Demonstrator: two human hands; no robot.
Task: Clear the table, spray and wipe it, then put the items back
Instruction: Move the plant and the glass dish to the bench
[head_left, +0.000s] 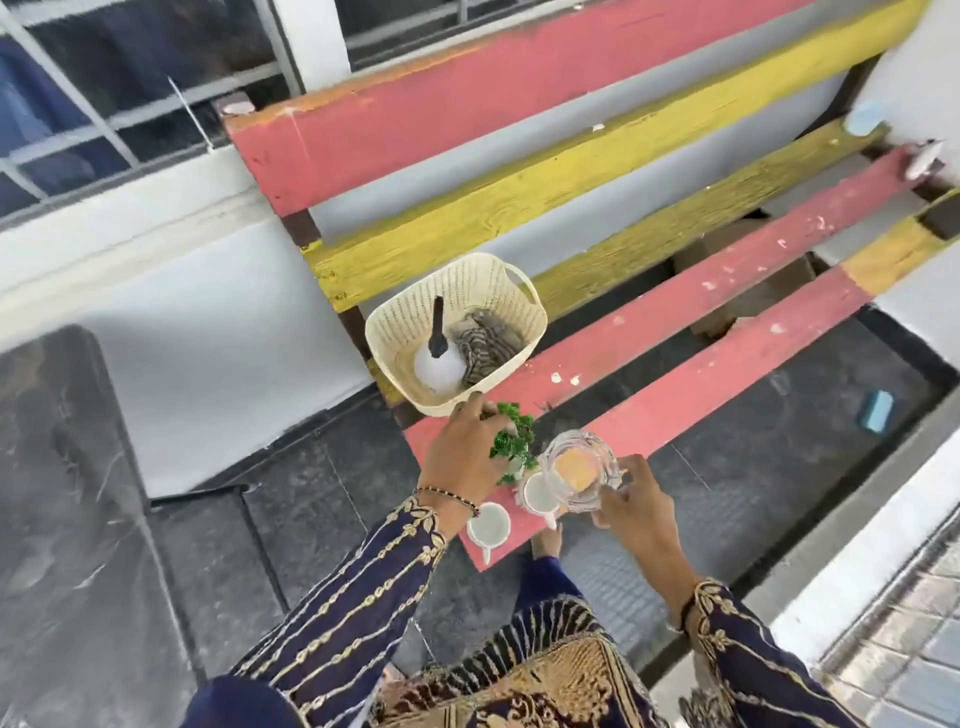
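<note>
On the near end of a pink and yellow slatted bench (727, 358), my left hand (467, 447) grips a small green plant (514, 441) from above. Beside it my right hand (631, 504) holds a clear glass ashtray (579, 470) by its rim, just over a white cup (537, 493). A second white cup (488, 525) stands on the bench's corner under my left wrist. Behind the plant, a cream plastic basket (457, 291) holds a white spray bottle (439, 366) with a black nozzle and a striped cloth (488, 338).
The bench backs onto a white wall with barred windows. Dark tiled floor lies below and to the left. A blue object (878, 410) lies on the floor under the bench's right side. A cardboard box (753, 291) shows between the slats.
</note>
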